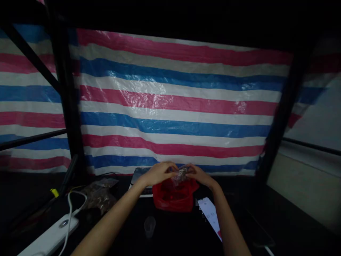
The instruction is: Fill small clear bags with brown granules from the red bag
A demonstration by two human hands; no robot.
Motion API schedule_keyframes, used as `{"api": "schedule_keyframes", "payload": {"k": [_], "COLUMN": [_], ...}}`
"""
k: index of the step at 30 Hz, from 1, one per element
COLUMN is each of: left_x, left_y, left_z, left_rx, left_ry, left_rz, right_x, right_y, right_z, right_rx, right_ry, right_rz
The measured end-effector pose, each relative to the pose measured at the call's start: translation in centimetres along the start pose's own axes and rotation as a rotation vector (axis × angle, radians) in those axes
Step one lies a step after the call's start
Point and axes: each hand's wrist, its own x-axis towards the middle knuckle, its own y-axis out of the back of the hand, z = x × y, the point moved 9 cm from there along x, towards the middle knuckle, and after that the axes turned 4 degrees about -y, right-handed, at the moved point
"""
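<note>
Both of my hands hold a small clear plastic bag (pixel 181 175) with brownish contents, which I cannot make out more closely. My left hand (pixel 160 172) pinches its left side, and my right hand (pixel 198 174) grips the right side. Just below them lies a red plastic bag (pixel 173 202), its mouth open and the inside dark. Behind my left hand sits a flat device with a dark top that looks like a scale (pixel 140 174), partly covered by the hand and the red bag. A small clear plastic cup (pixel 149 226) is nearer to me on the black table.
Right of the red bag lies a lit phone (pixel 210 215), partly behind my right forearm. At left are clear bags of brown pieces (pixel 99 195) and a white power strip (pixel 50 236) with a cable. Black frame posts (pixel 70 135) and a striped sheet (pixel 173 106) stand behind.
</note>
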Motion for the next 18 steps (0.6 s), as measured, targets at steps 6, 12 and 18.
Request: {"api": "schedule_keyframes", "payload": {"k": [6,12,18], "left_x": [0.8,0.3,0.3], "left_y": [-3.8,-4.9,-4.9], "left_z": [-5.5,-7.2,-8.0], "left_rx": [0.125,0.169,0.217], "left_ry": [0.096,0.172,0.159], "left_rz": [-0.016,0.031,0.055], "right_x": [0.0,0.6,0.6], "right_y": [-1.2,-2.8,-2.8], "right_z": [-1.0,-1.7,-2.0], "right_rx": [-0.303,-0.307,-0.320], "right_ry": [-0.032,0.009,0.030], "right_rz": [0.039,-0.006,-0.008]}}
